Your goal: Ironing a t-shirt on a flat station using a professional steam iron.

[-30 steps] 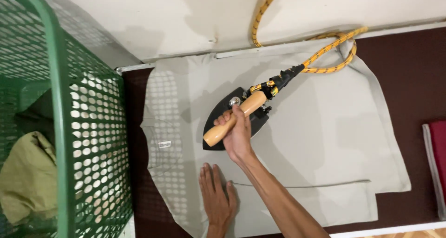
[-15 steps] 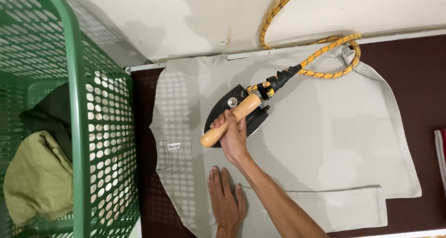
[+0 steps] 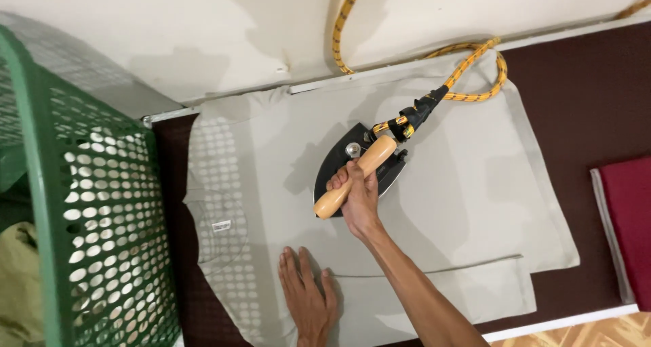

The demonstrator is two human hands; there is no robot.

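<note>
The iron (image 3: 356, 171) is gripped by the right hand (image 3: 357, 196); the shirt (image 3: 441, 205) is pressed flat under the open left hand (image 3: 308, 299).

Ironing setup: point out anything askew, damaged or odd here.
The yellow-and-black braided cord loops loosely over the upper edge of the pale grey garment, close behind the black iron that the right hand grips by its wooden handle. The left hand presses the cloth flat. No burns or spills show.
</note>
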